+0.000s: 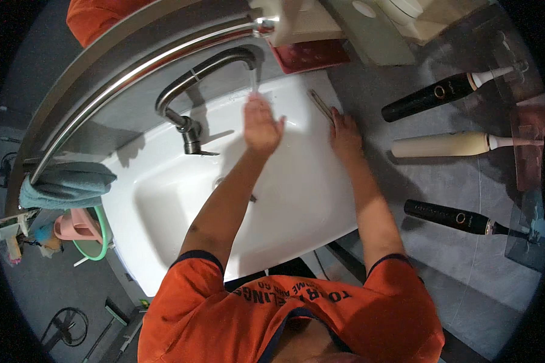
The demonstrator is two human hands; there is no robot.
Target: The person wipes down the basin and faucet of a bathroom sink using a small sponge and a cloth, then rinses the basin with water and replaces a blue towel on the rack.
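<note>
My left hand (pixel 262 127) is held flat with its thumb apart, under the stream of water (pixel 254 80) from the curved metal faucet (pixel 202 70). It holds nothing, and the water meets its fingertips. Below it is the white sink basin (pixel 299 181). On the sink's right rim my right hand (pixel 346 136) has its fingers at the near end of a slim metal tool (pixel 320 105), perhaps tweezers. Whether the fingers grip that tool or only rest on it cannot be told. The faucet's lever (pixel 205 153) lies left of my left forearm, which hides part of the basin.
A chrome rail (pixel 145 66) curves behind the faucet, with a blue-green towel (pixel 66 183) at its left end. Several electric toothbrushes (pixel 440 145) hang along the right wall. A red tray (pixel 311 55) sits beyond the sink. Pink slippers (pixel 79 224) are at left.
</note>
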